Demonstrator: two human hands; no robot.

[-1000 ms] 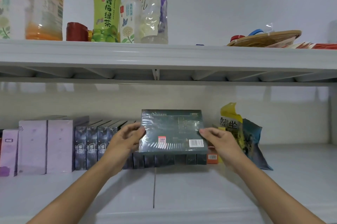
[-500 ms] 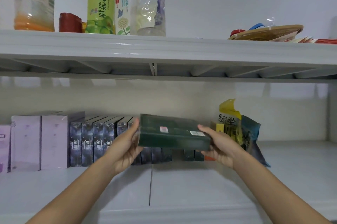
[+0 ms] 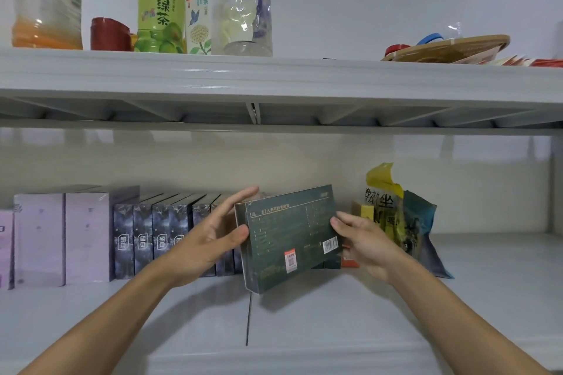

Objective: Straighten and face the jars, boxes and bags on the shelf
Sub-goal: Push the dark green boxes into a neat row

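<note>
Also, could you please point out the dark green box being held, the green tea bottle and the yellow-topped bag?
dark green box [image 3: 289, 237]: head view, middle of its printed face.
green tea bottle [image 3: 161, 2]: head view, on its label.
yellow-topped bag [image 3: 384, 191]: head view, upper part near the yellow top.

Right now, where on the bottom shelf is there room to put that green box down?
The lower shelf is bare to the right of the yellow and blue bags, out to the side wall. Its front strip, below both hands, is bare too. It is crowded on the left: the lilac boxes and the row of dark boxes stand packed together behind the green box.
</note>
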